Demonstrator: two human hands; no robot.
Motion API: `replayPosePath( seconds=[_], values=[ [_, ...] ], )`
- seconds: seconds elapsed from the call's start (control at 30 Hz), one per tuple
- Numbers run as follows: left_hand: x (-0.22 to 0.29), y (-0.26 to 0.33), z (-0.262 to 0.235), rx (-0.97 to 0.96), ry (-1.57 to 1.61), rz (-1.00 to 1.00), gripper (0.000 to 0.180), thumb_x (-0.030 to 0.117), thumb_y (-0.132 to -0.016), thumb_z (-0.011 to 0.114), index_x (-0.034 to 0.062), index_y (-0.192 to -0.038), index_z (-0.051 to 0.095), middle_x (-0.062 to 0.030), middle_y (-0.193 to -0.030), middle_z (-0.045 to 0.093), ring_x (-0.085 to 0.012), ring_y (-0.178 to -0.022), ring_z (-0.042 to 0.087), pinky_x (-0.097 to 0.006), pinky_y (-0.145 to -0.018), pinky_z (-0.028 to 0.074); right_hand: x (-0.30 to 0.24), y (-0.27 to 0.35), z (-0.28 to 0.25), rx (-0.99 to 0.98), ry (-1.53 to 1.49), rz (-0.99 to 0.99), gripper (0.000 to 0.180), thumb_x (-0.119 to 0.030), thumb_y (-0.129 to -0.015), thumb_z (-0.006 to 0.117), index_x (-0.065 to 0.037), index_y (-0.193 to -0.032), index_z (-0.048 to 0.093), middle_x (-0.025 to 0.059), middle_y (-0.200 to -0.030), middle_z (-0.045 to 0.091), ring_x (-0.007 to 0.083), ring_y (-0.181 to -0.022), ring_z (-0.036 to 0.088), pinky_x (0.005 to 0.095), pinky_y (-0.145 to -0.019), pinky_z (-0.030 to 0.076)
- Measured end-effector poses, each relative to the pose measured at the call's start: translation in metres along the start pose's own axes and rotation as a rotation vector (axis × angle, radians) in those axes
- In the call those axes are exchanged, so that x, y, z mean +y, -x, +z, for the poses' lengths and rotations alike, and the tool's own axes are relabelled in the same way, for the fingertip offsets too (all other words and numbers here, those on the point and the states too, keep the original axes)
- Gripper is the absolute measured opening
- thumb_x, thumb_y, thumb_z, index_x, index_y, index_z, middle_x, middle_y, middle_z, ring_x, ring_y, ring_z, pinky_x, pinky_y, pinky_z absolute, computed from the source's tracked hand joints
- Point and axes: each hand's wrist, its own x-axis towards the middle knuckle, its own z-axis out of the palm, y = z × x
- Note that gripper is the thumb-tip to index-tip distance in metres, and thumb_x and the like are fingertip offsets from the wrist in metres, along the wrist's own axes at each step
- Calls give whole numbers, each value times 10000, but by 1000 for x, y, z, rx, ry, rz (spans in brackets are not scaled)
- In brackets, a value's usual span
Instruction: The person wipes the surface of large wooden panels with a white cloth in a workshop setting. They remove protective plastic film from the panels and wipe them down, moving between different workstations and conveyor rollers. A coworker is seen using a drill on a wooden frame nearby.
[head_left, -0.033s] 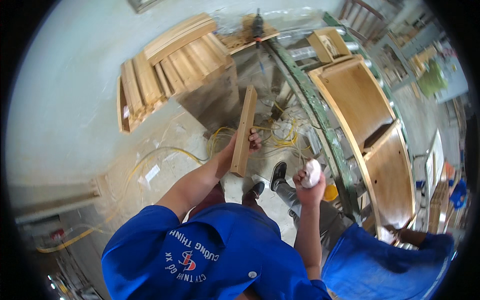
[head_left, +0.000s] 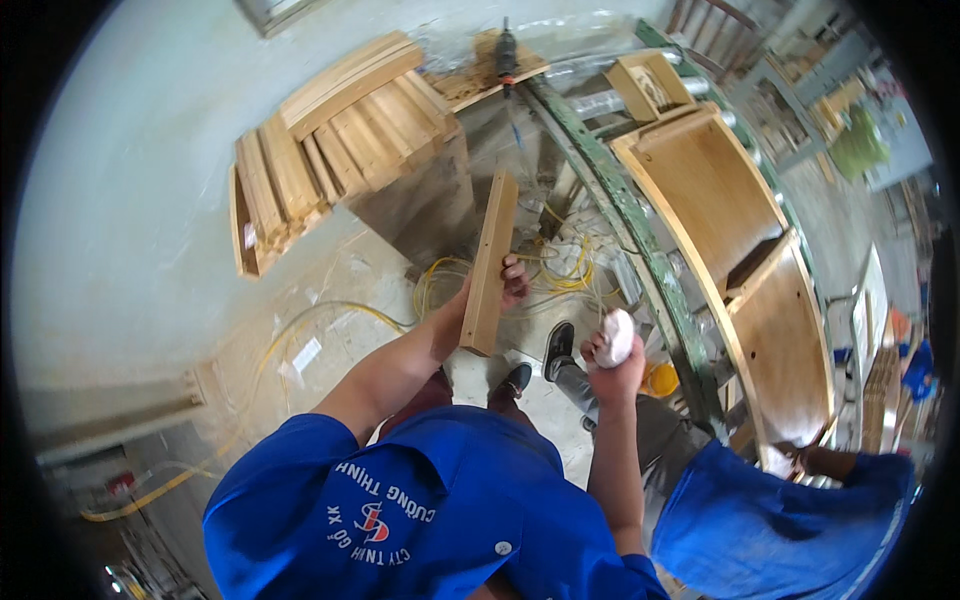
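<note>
My left hand (head_left: 514, 281) grips a long, square-edged wooden bar (head_left: 488, 270) near its middle. The bar slants upward and away from me, and small dark holes show along its face. My fingers come round its right side; the palm is hidden behind it. Off to the right, my right hand (head_left: 617, 375) is closed around a bunched whitish-pink cloth (head_left: 614, 338), held apart from the bar.
Wooden strips (head_left: 370, 130) lie stacked on a stand by the wall. A green roller conveyor (head_left: 640, 250) carries a wooden frame panel (head_left: 715, 190) and a small wooden box (head_left: 650, 88). A co-worker in blue (head_left: 780, 520) bends close at right. Yellow hoses (head_left: 570, 275) cross the floor.
The whole view has shifted slightly. My right hand, with the cloth, has risen a touch and moved a little left. My left hand keeps its hold on the wooden bar.
</note>
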Motion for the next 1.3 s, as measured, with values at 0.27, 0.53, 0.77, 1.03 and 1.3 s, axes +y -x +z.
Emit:
replayPosePath(
  seconds=[0.27, 0.53, 0.77, 1.03, 1.3],
  values=[
    [-5, 3, 52, -154, -139, 47, 94, 316, -839, 600, 224, -842, 618, 14, -1320, 476, -191, -1163, 467, -366, -956, 369, 106, -46, 88, 6, 351, -252, 239, -183, -938, 444, -26, -1095, 533, 61, -981, 604, 133, -852, 580, 261, -759, 456],
    [74, 84, 36, -78, -88, 5, 130, 302, -858, 586, 205, -928, 638, -3, -1141, 589, -190, -925, 602, -393, -792, 474, 186, -75, 135, 168, 1059, -688, 196, -173, -863, 583, -38, -997, 631, 66, -947, 551, 178, -927, 496, 287, -858, 390],
    [102, 123, 38, 288, -115, -105, 258, 378, -881, 536, 156, -995, 600, -33, -1031, 606, -190, -873, 603, -399, -748, 490, 186, -109, 122, -119, 654, 428, 281, -356, -896, 537, -88, -928, 615, -32, -800, 610, 81, -672, 539, 258, -659, 445],
    [136, 126, 41, 690, -109, -355, 318, 409, -909, 479, 130, -1034, 567, -45, -960, 600, -182, -822, 597, -382, -690, 505, 196, -189, 94, -157, 31, 362, 362, -390, -927, 453, -79, -1077, 561, 39, -910, 620, 183, -738, 606, 341, -694, 503],
    [173, 164, -58, 671, 87, -197, 277, 353, -889, 532, 126, -1045, 556, -43, -803, 557, -170, -635, 486, -328, -543, 414, 180, -289, 54, 131, 277, 348, 366, -396, -936, 431, -93, -1090, 568, 59, -936, 624, 211, -831, 605, 381, -770, 498]
  ],
)
